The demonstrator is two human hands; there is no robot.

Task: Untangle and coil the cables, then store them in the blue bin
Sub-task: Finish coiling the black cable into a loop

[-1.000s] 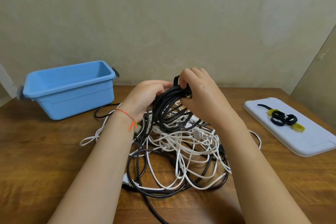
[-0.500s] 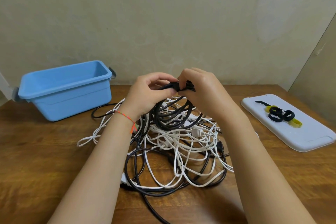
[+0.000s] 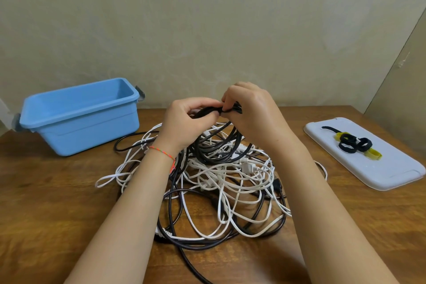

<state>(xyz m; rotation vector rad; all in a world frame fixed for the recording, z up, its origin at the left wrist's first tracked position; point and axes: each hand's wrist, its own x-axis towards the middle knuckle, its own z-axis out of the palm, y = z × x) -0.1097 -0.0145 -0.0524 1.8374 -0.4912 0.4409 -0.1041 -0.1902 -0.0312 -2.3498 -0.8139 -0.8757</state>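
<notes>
Your black cable [image 3: 216,145] hangs in a gathered bundle of loops above the middle of the worktop [image 3: 57,203], its top pinched between both hands, while its lower loops drape into the heap of white cables [image 3: 230,182] and further black cord lying beneath. Your left hand [image 3: 184,122] curls around the bundle's top from the left, and your right hand [image 3: 251,115] grips the same bunch from the right, fingertips pressed on what looks like a dark strap or the cable's own end wrapped around the loops; which it is cannot be told. Judging by the way it sags, the cable is light, limp and springy, likely to uncoil if you loosen your hold, so take it where the loops cross at the top and keep them squeezed together. The flat white cables look thinner and prone to snagging; lift them by a plug [image 3: 247,166] or a free end rather than pulling through the knot. The blue bin [image 3: 78,120] stands open at the far left, well apart from the heap. A white tray [image 3: 391,168] to the right carries rolled black and yellow ties [image 3: 355,145]. No brand, label or writing can be read anywhere.
</notes>
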